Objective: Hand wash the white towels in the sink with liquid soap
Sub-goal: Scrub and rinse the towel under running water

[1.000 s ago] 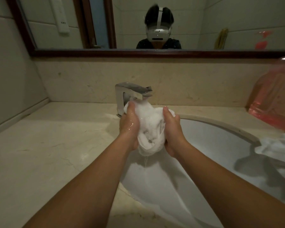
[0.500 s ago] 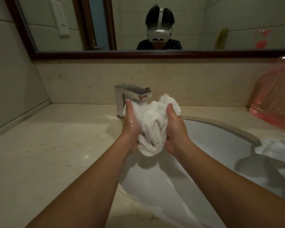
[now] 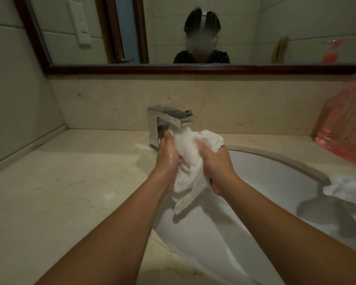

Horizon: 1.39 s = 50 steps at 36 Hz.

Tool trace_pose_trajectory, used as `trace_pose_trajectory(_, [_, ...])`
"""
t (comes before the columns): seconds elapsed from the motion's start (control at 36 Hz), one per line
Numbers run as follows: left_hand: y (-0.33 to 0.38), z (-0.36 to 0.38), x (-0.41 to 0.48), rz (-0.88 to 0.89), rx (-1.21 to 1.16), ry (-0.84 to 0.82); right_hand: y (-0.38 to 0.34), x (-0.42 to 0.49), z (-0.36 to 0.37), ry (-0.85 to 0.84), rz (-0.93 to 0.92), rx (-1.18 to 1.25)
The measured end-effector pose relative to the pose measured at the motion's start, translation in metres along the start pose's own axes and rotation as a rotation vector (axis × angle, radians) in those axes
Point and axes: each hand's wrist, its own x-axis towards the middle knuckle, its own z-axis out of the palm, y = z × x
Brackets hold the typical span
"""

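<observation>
Under the tap (image 3: 169, 120), left hand (image 3: 168, 159) and right hand (image 3: 217, 163) squeeze the white towel (image 3: 190, 167); rub it over the sink (image 3: 275, 177).

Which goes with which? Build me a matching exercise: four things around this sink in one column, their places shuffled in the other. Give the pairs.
1. bunched towel
2. faucet
3. pink container
4. spare towel

A. on the counter, far right
B. gripped by the left hand and the right hand above the sink
C. lying over the sink's right rim
D. behind the hands, at the sink's back edge

Pairs: 1-B, 2-D, 3-A, 4-C.
</observation>
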Motion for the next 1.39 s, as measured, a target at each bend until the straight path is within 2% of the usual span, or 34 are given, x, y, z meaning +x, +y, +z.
trace_pose_trajectory(0.08, [-0.019,-0.003,0.023,0.028,0.028,-0.017,0.001,0.001,0.002,0.129,0.027,-0.003])
trace_pose_trajectory(0.17, [-0.019,-0.001,0.025,0.026,0.045,0.0,-0.004,-0.003,0.004,0.186,0.003,-0.057])
trace_pose_trajectory(0.25, [0.002,0.006,0.001,0.028,0.036,0.008,-0.008,-0.009,0.009,0.147,-0.088,-0.125])
trace_pose_trajectory(0.33, [0.007,0.004,-0.007,-0.013,0.065,-0.009,-0.011,-0.015,0.011,0.051,-0.123,-0.08])
trace_pose_trajectory(0.42, [0.003,-0.003,-0.004,-0.017,0.113,0.0,-0.015,-0.017,0.009,0.05,-0.098,0.0])
trace_pose_trajectory(0.69, [0.004,-0.002,-0.001,-0.062,-0.056,0.032,-0.02,-0.01,0.002,0.423,-0.012,0.213])
trace_pose_trajectory(0.81, [0.004,-0.003,-0.002,-0.092,-0.164,-0.014,-0.023,-0.011,-0.001,0.502,0.01,0.246])
trace_pose_trajectory(0.97, [0.012,-0.003,-0.004,-0.141,-0.394,-0.043,-0.012,-0.008,-0.002,0.349,0.061,0.118])
trace_pose_trajectory(1.08, [0.011,-0.007,0.0,-0.164,-0.341,0.041,0.011,-0.004,0.001,0.146,0.227,-0.013])
trace_pose_trajectory(1.19, [0.012,-0.006,0.0,-0.164,-0.311,0.055,0.021,0.001,0.005,-0.01,0.36,0.022])
trace_pose_trajectory(1.25, [0.014,-0.004,-0.001,-0.126,-0.291,0.068,0.009,-0.007,0.009,-0.03,0.341,0.046])
trace_pose_trajectory(1.39, [0.014,0.003,-0.008,0.008,-0.004,0.096,0.005,-0.007,0.009,0.062,0.295,0.176])
